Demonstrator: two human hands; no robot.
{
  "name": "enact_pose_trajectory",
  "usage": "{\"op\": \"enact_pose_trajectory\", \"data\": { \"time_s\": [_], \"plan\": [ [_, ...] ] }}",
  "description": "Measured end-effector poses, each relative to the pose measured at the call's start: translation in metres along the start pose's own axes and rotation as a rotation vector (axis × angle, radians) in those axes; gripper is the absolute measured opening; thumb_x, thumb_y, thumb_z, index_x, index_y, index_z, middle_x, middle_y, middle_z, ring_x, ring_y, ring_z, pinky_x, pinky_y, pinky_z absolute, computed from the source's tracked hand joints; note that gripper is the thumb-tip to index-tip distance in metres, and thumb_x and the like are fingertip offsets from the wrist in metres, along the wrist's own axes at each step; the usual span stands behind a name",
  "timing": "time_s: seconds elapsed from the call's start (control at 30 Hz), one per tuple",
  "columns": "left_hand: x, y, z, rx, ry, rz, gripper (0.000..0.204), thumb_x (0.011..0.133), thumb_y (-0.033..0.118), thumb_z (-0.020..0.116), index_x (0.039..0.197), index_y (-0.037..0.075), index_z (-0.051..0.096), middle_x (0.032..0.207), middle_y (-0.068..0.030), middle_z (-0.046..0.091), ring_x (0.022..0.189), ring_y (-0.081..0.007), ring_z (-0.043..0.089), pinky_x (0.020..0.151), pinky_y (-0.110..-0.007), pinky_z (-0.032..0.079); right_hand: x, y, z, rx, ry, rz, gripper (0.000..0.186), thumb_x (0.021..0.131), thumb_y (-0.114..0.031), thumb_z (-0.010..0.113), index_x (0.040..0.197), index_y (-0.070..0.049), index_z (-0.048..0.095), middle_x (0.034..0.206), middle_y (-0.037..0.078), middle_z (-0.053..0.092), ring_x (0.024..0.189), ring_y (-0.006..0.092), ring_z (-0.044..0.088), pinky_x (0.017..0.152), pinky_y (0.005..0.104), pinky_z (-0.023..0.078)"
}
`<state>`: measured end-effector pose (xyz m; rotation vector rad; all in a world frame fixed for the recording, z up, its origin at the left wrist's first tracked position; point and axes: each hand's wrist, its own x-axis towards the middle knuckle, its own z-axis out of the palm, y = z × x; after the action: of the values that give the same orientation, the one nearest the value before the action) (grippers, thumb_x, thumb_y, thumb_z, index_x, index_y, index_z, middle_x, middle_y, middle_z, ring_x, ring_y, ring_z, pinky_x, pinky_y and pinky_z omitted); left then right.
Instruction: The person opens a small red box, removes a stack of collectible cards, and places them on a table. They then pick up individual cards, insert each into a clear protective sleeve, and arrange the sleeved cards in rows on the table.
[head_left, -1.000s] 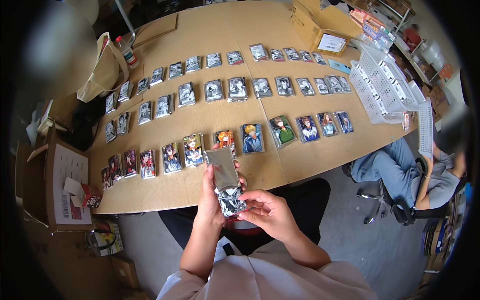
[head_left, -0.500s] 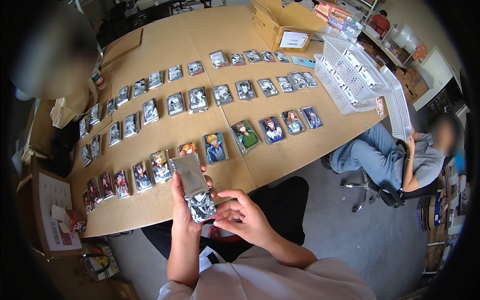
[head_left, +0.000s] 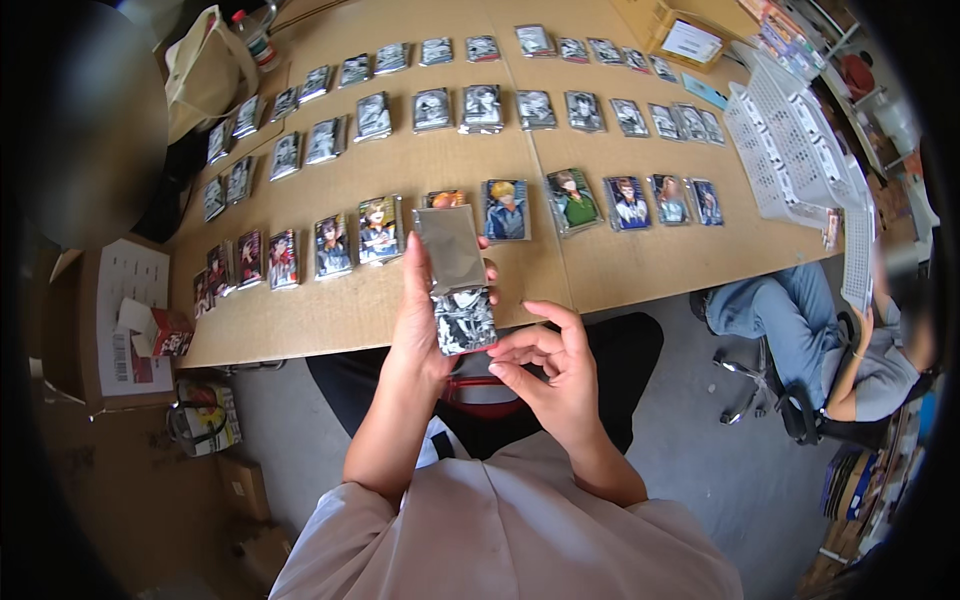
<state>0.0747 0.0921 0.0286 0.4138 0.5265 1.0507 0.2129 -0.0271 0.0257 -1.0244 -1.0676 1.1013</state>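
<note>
My left hand (head_left: 418, 315) is closed around a stack of picture cards (head_left: 466, 322), held over the table's near edge. The stack's lower end shows black-and-white character art. A plain shiny grey card or sleeve (head_left: 449, 245) covers its upper end; which of the two I cannot tell. Close to the stack's lower right corner is my right hand (head_left: 552, 372), its fingers bent and apart with nothing between them. Just beyond the held stack, a coloured card pile (head_left: 446, 198) is partly hidden. To its right lies a pile topped by a blond character (head_left: 506, 210).
Rows of sleeved card piles (head_left: 373, 116) spread over the wooden table (head_left: 400, 290). White perforated baskets (head_left: 780, 150) stand at the right, beside a seated person (head_left: 790, 330) in jeans. A cardboard box (head_left: 690, 40) sits at the far right, another box (head_left: 130, 310) at the left.
The view has shifted, so the table sits higher and further right in the picture. My left hand still holds the stack, and my right hand stays by its lower corner.
</note>
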Motion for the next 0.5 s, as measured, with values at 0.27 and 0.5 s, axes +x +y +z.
{"op": "enact_pose_trajectory", "data": {
  "time_s": [0.27,0.5],
  "plan": [
    [-0.004,0.003,-0.005,0.043,-0.008,0.022,0.071,0.107,0.069,0.046,0.155,0.018,0.045,0.12,-0.0101,0.065,0.091,-0.0209,0.07,0.067,-0.036,0.063,0.005,0.002,0.011,0.047,-0.004,0.01,0.064,0.095,0.003,0.079,0.147,0.001,0.043,0.107,0.014,0.075,0.098,0.0167,0.074,0.091,0.0311,0.06],
    [-0.008,-0.008,-0.003,-0.049,-0.092,-0.027,0.068,0.107,0.067,0.049,0.16,0.026,0.039,0.122,-0.0117,0.064,0.091,-0.0238,0.07,0.069,-0.038,0.061,0.011,0.01,0.011,0.053,0.054,-0.027,0.052,0.098,-0.001,0.077,0.143,0.003,0.05,0.107,0.013,0.075,0.095,0.0133,0.073,0.084,0.028,0.06]
  ]
}}
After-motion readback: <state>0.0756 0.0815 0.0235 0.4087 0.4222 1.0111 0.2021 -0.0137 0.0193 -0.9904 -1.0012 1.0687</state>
